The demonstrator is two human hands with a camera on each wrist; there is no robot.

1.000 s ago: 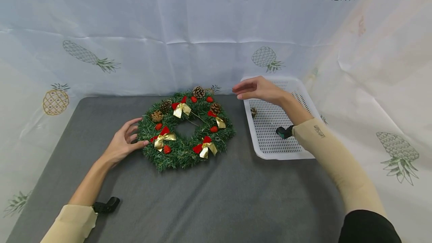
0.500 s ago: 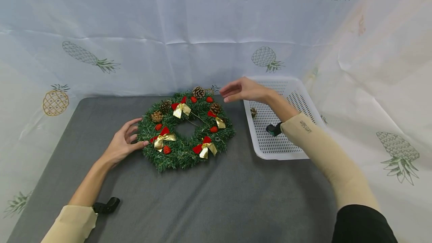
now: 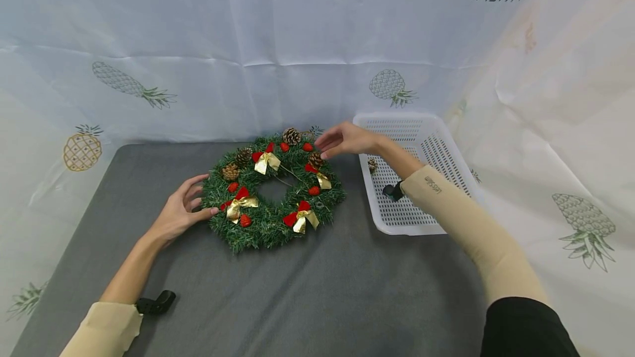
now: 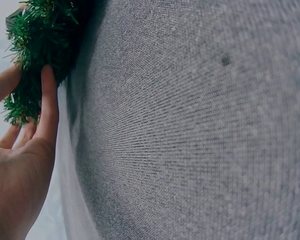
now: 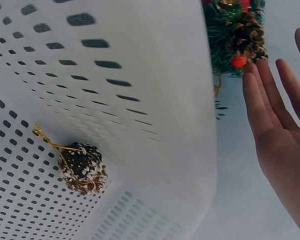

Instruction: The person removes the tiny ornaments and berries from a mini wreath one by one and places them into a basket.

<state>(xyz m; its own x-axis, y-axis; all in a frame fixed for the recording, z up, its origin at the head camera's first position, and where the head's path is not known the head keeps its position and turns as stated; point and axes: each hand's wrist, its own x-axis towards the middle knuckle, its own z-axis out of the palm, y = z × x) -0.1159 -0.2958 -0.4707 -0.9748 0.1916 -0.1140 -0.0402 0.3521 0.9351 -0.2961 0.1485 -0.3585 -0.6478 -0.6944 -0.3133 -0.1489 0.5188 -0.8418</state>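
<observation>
A green Christmas wreath [image 3: 268,233] with gold-and-red bows, red berries and pine cones lies on the grey table. At its left edge my left hand [image 3: 176,216] holds the greenery between thumb and fingers; the left wrist view shows that hand [image 4: 25,160] with digits on either side of the wreath [image 4: 45,37]. My right hand [image 3: 347,139] is over the upper right part, its fingertips close to a pine cone [image 3: 315,159]. In the right wrist view, the right hand [image 5: 282,125] has its fingers extended and holds nothing; whether it touches the wreath I cannot tell.
A white perforated basket [image 3: 382,225] stands to the right, under my right forearm. One small pine cone [image 5: 85,167] with a gold loop lies in it. A pineapple-print curtain [image 3: 297,26] hangs behind the table [image 3: 297,302].
My right hand has moved left from above the basket to the upper right of the wreath. The left hand and the wreath have stayed in place.
</observation>
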